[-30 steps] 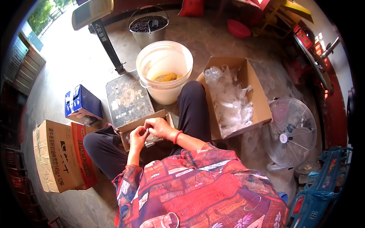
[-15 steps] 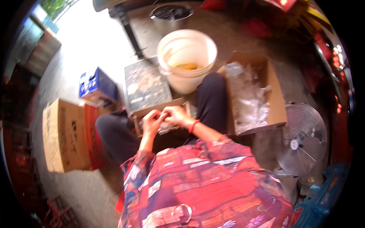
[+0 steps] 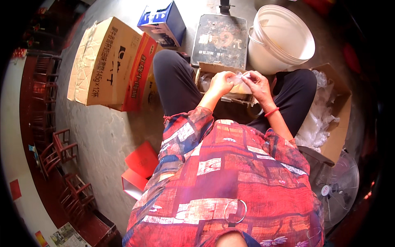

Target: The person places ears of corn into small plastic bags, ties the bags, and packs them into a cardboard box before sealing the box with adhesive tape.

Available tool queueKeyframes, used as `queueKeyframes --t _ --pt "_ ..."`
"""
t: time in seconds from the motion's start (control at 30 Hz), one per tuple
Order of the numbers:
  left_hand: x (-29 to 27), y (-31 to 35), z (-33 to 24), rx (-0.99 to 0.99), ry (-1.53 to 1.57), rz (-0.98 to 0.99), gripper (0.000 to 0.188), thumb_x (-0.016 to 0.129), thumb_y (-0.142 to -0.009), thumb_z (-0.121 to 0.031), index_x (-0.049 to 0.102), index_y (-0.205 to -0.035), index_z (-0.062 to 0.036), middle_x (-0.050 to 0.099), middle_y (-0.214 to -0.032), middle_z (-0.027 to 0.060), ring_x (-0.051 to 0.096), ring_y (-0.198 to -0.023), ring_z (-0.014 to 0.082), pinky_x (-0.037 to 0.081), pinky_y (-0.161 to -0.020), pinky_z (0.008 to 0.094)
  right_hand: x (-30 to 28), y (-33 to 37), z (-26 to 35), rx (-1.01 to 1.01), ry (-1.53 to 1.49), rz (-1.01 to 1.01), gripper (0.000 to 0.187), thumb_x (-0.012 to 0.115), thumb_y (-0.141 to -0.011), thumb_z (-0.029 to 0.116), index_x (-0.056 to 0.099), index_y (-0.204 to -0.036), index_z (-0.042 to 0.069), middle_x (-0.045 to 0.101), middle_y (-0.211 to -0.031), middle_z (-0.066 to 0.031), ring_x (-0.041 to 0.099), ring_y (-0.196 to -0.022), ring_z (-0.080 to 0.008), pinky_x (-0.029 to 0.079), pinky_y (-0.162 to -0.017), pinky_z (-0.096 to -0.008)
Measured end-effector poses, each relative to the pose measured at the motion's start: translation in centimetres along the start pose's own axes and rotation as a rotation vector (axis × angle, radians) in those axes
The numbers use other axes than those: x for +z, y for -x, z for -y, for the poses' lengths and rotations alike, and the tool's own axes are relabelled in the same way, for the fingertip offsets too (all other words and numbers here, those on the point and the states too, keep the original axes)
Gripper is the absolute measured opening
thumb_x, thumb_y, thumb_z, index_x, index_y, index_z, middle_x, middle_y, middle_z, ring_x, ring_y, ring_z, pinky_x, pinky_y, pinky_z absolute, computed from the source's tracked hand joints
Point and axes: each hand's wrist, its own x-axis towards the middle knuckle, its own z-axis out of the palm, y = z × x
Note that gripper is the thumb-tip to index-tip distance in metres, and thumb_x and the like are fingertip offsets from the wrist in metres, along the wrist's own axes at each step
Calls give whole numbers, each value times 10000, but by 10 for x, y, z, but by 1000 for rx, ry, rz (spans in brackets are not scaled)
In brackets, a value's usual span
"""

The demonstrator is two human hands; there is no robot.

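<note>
The plastic bag [image 3: 239, 86] is clear, yellow showing through. Red, orange, white and dark-blue patches cover the shirt [image 3: 234, 164]; the bracelet [image 3: 271, 112] is red, the trousers [image 3: 175, 80] black, the bucket [image 3: 265, 55] white, the tall carton [image 3: 103, 68] brown with black print.

At upper centre, passing room lies above the flat scale platform [image 3: 222, 35], between the blue box [image 3: 166, 26] and white bucket [image 3: 265, 57]. The left knee [image 3: 170, 78] flanks the left hand [image 3: 222, 84], the right knee [image 3: 302, 82] the right hand [image 3: 259, 87]; at right, a bag-filled cardboard box [image 3: 342, 111] blocks.
</note>
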Motion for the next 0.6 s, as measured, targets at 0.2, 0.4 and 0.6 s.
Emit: queueKeyframes --t 0.2,0.4,0.6 --pt "0 -5 -9 -34 -73 -108 163 668 -740 -190 676 -841 -62 652 -794 126 637 -750 251 488 -686 331 -10 2 7 102 9 49 168 651 -779 166 623 -856 18 611 -715 -57 573 -649 -112 450 -618 -253" --pt "1 -6 -3 -58 -13 -131 169 664 -751 -184 673 -873 -67 655 -797 122 641 -765 240 493 -704 328 -9 -1 9 134 189 110 178 645 -767 183 633 -868 37 624 -723 -82 581 -636 -142 455 -616 -270" --pt "5 -2 -3 -155 -91 7 306 650 -748 -189 626 -1033 -82 651 -920 125 627 -878 251 482 -773 336 3 -13 16 26 538 163 148 610 -737 175 652 -851 89 627 -748 -126 615 -705 -286 476 -647 -379"
